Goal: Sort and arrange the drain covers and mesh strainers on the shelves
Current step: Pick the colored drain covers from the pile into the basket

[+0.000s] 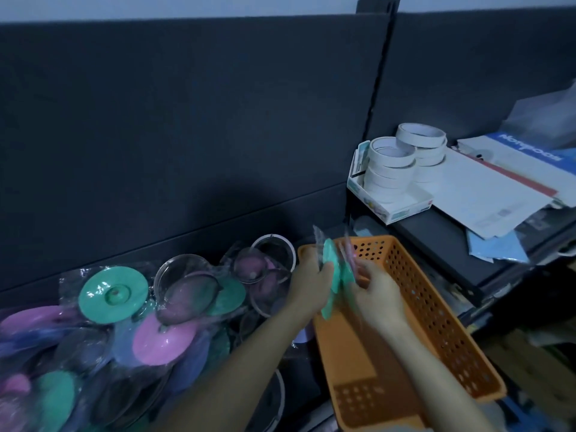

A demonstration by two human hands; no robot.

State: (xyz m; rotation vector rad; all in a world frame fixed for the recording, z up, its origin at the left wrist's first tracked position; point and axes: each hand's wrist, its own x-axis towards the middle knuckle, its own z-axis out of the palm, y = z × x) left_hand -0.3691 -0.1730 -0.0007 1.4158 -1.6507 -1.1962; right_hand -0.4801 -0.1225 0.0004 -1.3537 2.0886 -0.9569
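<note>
Left hand and right hand: both grip wrapped green drain covers upright over the orange basket's far end. Step: filling basket. Next: seat them, then draw from the shelf's left-edge pile.

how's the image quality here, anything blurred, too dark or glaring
Head view: dim, bluish light overall; the right hand and the green drain cover gripped by the left hand are motion-smeared; small glints of glare sit on the plastic wrap of the drain cover pile; the wide-angle lens bends the shelf edges; the tape rolls look fairly sharp.
</note>
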